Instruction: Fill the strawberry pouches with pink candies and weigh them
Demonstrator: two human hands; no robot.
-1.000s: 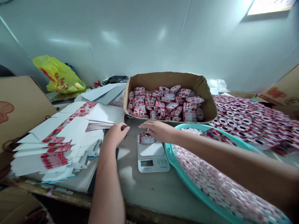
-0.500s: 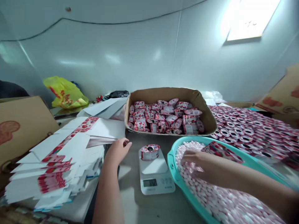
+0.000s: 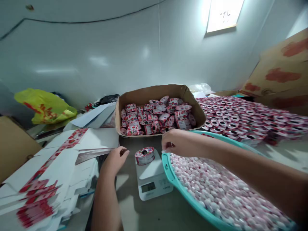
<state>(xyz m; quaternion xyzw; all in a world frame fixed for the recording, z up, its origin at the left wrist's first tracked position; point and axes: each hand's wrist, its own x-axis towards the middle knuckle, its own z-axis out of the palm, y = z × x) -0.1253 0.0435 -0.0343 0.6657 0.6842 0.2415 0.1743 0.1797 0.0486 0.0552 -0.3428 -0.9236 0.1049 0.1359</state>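
A white digital scale [image 3: 154, 188] stands on the table between my hands. On its plate sits an oval box [image 3: 144, 156] with a red-and-white fruit print and a dark hole in the top. My left hand [image 3: 117, 158] hovers left of the scale, fingers loosely curled, thumb apart, holding nothing visible. My right hand [image 3: 176, 142] is over the near-left rim of a turquoise basin [image 3: 172, 175], its fingers pinched. A small pale bit shows at the fingertips, apparently one of the pinkish-white candies [image 3: 216, 189] that fill the basin. The palm is hidden.
Behind the scale, a cardboard box [image 3: 154, 89] holds many printed boxes. Rows of similar boxes [image 3: 231, 118] cover the right side. Flat white printed cartons [image 3: 60, 166] are stacked at left, near a yellow bag [image 3: 45, 107]. Larger cardboard boxes [image 3: 279, 75] stand at the right.
My right hand has risen out of the candies and moved left toward the scale. My left hand stays beside the scale. The whole view has turned somewhat to the right.
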